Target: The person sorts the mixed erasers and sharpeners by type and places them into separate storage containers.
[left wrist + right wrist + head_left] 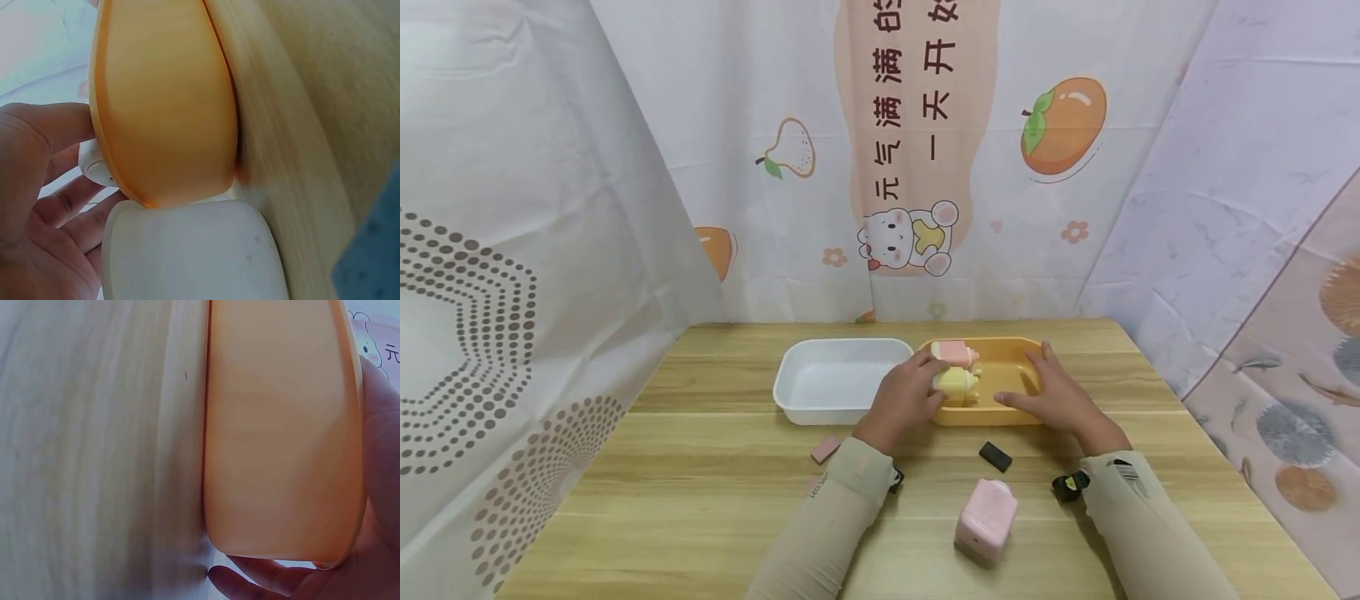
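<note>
An orange tray (pixel 985 417) stands on the wooden table, its left end beside a white tray (pixel 842 415). Inside its left part lie a yellow block-shaped object (pixel 953 383) with small knobs and a similar pink one (pixel 951 353). My left hand (pixel 906 396) reaches over the left end of the orange tray and holds the yellow object between thumb and fingers. A whitish end of an object shows behind the rim in the left wrist view. At the tray's right end my right hand (pixel 1060 400) grips the wall, thumb over the rim, other fingers around the outside.
A pink block-shaped object (pixel 987 518) stands on the table in front, near a small black block (pixel 996 456). A small pink block (pixel 825 449) lies left of my left forearm, with another partly hidden by the sleeve. A printed curtain (pixel 797 250) hangs behind the table.
</note>
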A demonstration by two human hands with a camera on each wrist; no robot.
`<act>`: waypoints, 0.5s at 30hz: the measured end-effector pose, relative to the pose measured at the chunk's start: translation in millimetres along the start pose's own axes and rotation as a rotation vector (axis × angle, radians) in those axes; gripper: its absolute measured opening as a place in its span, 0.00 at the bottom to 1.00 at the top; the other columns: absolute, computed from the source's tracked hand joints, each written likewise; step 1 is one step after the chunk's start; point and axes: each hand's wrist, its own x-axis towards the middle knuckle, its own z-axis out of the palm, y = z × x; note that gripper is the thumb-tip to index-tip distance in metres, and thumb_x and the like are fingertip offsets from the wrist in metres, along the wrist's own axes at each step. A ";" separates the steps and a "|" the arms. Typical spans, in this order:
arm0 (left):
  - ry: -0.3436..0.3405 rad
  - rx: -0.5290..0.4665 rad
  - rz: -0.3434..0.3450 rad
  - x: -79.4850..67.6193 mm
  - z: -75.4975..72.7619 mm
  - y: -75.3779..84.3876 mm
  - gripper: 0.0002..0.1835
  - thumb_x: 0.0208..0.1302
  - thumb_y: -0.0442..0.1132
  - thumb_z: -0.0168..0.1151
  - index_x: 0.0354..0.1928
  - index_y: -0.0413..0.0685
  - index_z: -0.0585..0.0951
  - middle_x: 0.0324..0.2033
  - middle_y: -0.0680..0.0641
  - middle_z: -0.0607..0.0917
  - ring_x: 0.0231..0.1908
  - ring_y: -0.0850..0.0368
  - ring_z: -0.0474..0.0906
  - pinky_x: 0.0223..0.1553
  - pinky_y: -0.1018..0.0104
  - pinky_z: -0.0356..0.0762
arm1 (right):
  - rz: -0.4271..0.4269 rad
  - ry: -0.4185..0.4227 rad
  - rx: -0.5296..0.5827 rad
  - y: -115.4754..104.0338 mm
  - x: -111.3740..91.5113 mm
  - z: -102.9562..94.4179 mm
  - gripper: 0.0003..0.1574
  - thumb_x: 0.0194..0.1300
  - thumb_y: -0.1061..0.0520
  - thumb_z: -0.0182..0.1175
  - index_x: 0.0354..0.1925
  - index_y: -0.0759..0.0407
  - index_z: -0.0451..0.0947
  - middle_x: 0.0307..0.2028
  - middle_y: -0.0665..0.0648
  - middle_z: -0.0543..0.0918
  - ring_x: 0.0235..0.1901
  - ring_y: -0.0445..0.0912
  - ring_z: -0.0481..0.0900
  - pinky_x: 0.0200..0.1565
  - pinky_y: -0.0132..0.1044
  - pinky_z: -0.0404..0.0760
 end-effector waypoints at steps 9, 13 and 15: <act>0.002 0.004 -0.009 -0.9 0.7 0.1 0.22 0.65 0.41 0.70 0.62 0.54 0.84 0.55 0.51 0.85 0.45 0.56 0.83 0.49 0.61 0.83 | -0.002 0.002 0.001 -0.3 0.0 0.6 0.78 0.57 0.19 0.65 0.82 0.64 0.44 0.81 0.71 0.30 0.77 0.76 0.44 0.70 0.75 0.54; 0.003 0.007 -0.020 -0.2 1.1 1.1 0.22 0.65 0.40 0.69 0.62 0.52 0.84 0.55 0.51 0.86 0.48 0.56 0.84 0.50 0.61 0.83 | -0.003 0.000 0.002 0.1 -0.1 0.7 0.78 0.58 0.20 0.65 0.82 0.65 0.44 0.81 0.71 0.29 0.78 0.75 0.43 0.70 0.75 0.53; 0.002 0.003 -0.034 -0.2 1.1 1.8 0.22 0.65 0.40 0.70 0.61 0.51 0.84 0.55 0.51 0.86 0.49 0.56 0.84 0.51 0.61 0.83 | -0.004 0.000 0.000 0.3 0.1 0.9 0.78 0.58 0.20 0.65 0.82 0.65 0.44 0.81 0.71 0.29 0.78 0.75 0.43 0.70 0.75 0.53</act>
